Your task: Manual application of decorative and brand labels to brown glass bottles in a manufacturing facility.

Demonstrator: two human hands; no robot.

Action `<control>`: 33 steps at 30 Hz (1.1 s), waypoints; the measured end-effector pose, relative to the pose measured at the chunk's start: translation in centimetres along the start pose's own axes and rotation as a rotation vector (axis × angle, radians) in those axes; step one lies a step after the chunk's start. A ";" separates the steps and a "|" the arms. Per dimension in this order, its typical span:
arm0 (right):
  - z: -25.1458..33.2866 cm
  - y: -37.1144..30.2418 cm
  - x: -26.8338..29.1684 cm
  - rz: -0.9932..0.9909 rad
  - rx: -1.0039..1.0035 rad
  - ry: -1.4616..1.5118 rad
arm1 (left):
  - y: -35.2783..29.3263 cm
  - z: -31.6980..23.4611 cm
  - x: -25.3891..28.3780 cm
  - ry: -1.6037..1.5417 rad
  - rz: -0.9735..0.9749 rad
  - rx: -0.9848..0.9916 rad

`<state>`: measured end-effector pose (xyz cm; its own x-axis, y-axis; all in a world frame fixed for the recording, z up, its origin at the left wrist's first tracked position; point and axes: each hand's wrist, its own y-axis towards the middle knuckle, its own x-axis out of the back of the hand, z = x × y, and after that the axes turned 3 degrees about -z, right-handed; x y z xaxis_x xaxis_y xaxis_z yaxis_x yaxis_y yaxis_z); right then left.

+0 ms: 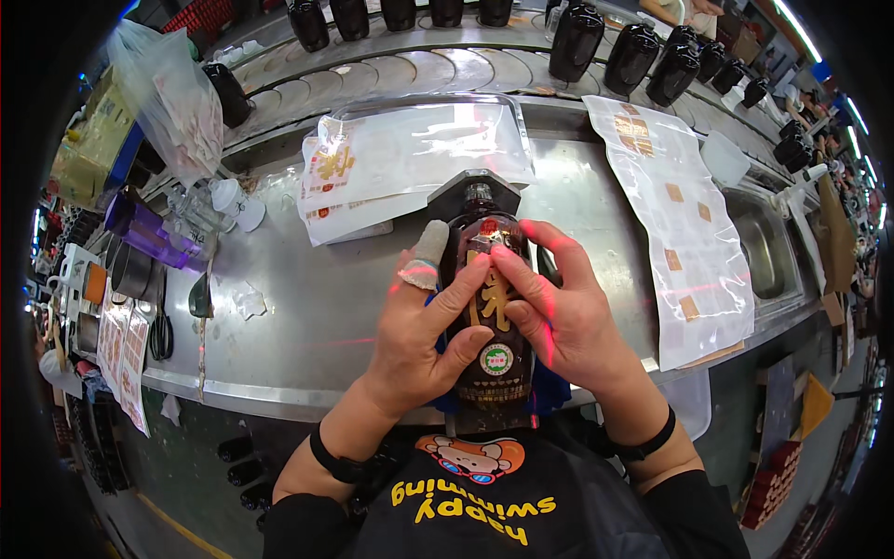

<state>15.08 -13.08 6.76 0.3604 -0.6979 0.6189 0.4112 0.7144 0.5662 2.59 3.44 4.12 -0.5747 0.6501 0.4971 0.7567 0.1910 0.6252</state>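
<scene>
A dark glossy bottle [494,373] with gold lettering and a round green-and-white mark lies in a dark holder [507,193], neck pointing away from me. Blue cloth [554,391] shows beside its base. My left hand [414,335] is closed round the bottle's left side, with a pale wrap on one finger. From the other side my right hand [568,312] grips it. The index fingertips meet on the bottle's upper front, pressing there; whether a small label sits under them I cannot make out. Red light lines cross both hands.
Printed label sheets [340,182] lie ahead left, under a clear tray [428,107]; a long label sheet [680,233] lies right, near a sink [768,242]. Dark bottles [577,42] stand along the conveyor [410,74]. A plastic bag [172,102], purple container [154,233] and whisk [161,326] are left.
</scene>
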 end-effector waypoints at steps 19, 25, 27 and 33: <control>-0.6 -0.9 -0.1 -0.011 -0.088 0.133 | -0.8 0.2 -0.3 -0.163 -0.034 0.072; -0.9 -2.2 0.5 0.050 -0.151 0.165 | -1.1 0.8 0.3 -0.298 0.049 0.098; -0.7 -2.8 0.8 0.106 -0.136 0.231 | -1.4 0.9 0.6 -0.235 0.102 0.081; -1.0 -3.5 1.2 0.243 -0.109 0.241 | -1.9 1.4 0.8 -0.198 0.222 0.063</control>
<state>14.95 -16.43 4.95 0.6409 -0.5090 0.5746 0.3713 0.8607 0.3483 1.17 4.63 2.44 -0.3265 0.8103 0.4866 0.8783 0.0698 0.4730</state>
